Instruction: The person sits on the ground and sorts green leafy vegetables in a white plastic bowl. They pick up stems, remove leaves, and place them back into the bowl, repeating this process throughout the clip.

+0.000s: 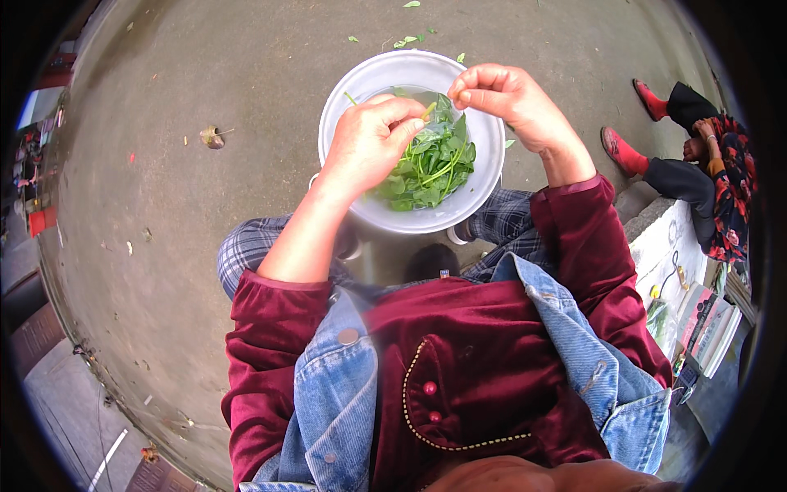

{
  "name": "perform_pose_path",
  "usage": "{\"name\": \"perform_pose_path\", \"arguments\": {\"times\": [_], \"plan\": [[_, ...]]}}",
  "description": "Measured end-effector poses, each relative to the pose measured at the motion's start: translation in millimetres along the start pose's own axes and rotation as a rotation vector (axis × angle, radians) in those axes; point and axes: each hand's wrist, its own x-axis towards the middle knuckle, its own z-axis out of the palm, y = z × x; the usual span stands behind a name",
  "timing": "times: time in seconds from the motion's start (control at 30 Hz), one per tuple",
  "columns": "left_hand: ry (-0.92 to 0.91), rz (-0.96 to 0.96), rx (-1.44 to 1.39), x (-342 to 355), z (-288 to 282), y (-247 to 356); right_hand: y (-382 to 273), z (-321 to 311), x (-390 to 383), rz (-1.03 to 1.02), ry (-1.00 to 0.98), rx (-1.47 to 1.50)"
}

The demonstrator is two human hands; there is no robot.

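A round pale metal basin [485, 168] stands in front of my knees with water in it. Leafy greens [433, 168], dark leaves on long thin stems, lie in a heap inside. Over the basin's left half, my left hand [373, 139] is closed with thumb and forefinger pinching a green stem [429, 111]; another stem end pokes out behind the knuckles. My right hand [512, 98] is above the basin's right rim, thumb and forefinger pressed together. Whether anything small is between those fingertips is too fine to make out.
Loose leaves [405, 41] lie on the concrete floor [205, 74] beyond the basin. A dry brown leaf [212, 137] is off to the left. At the right, another person [713, 172] in red shoes sits near a white block [668, 238].
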Motion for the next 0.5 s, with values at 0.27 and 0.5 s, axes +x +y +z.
{"name": "perform_pose_path", "arguments": {"times": [0.27, 0.5], "plan": [[0.035, 0.062, 0.194, -1, 0, 4, -4, 20, 0, 0.052, 0.052, -0.081], [0.075, 0.138, 0.251, -1, -1, 6, -2, 22, 1, 0.053, 0.041, -0.138]]}}
